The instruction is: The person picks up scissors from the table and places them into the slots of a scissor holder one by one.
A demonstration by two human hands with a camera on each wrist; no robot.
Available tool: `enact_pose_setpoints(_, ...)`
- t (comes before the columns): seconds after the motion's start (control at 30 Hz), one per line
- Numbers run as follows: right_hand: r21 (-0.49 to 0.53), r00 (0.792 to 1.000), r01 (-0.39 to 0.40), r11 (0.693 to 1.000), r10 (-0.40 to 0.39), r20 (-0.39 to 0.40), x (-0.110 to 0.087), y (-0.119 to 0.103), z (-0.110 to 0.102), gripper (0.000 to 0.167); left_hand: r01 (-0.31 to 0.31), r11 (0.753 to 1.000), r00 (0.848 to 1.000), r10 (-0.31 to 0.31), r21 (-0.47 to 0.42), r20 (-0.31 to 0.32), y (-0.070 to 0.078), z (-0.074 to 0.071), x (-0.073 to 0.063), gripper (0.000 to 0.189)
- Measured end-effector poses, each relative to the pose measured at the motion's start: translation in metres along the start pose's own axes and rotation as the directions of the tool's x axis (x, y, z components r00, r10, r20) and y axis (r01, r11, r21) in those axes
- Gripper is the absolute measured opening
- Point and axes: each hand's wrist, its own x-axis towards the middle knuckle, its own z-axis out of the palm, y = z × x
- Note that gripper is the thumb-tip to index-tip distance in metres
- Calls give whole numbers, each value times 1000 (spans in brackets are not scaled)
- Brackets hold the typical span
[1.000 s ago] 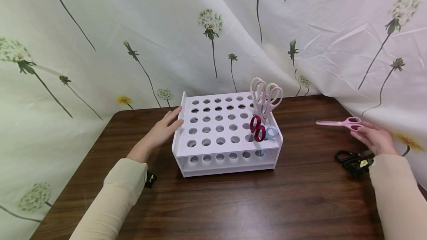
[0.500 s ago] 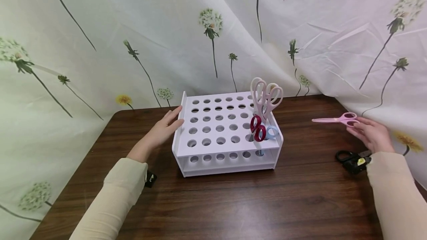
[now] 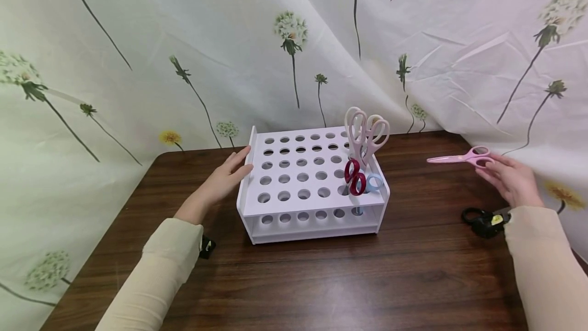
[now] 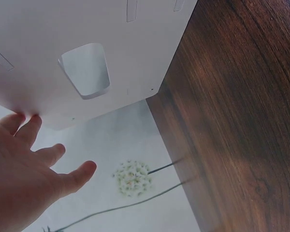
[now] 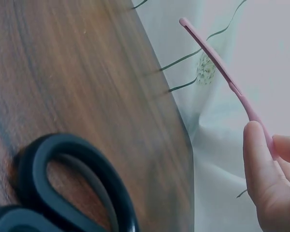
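At the table's right, my right hand point(image 3: 513, 180) pinches the handle end of pink scissors point(image 3: 452, 159), whose blades point left. The right wrist view shows the same scissors point(image 5: 212, 55) edge-on, clear of the table, between thumb and fingers. My left hand point(image 3: 221, 184) rests its fingertips against the left side panel of a white rack point(image 3: 294, 209) full of round holes. In the left wrist view its fingers point(image 4: 79, 176) are spread, touching the panel's edge. Black-handled scissors point(image 5: 72, 145) lie on the table below my right hand.
On the rack's right side stand scissors with pale pink handles point(image 3: 356, 132), dark red scissors point(image 3: 353, 178) and light blue scissors point(image 3: 374, 183). A brown wooden table point(image 3: 321, 280) holds everything. Behind it hangs a white curtain point(image 3: 220, 24) printed with dandelions.
My right hand has lifted the pink scissors slightly up and to the left, away from the black-handled pair. My left hand and the rack have stayed in place.
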Motion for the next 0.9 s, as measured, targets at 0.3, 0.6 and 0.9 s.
enact_pose_setpoints(0.3,28,1000,30,999,-30,2,0,-2,8,23,0,1000,1000,0,-7,1,1,0,-2,62)
enact_pose_setpoints(0.6,33,998,57,998,-58,10,-1,-4,13,28,-33,999,999,33,2,-14,0,0,-1,62)
enact_pose_setpoints(0.9,24,998,58,998,-58,17,0,-5,14,31,-17,1000,1000,17,0,-9,0,0,-1,63)
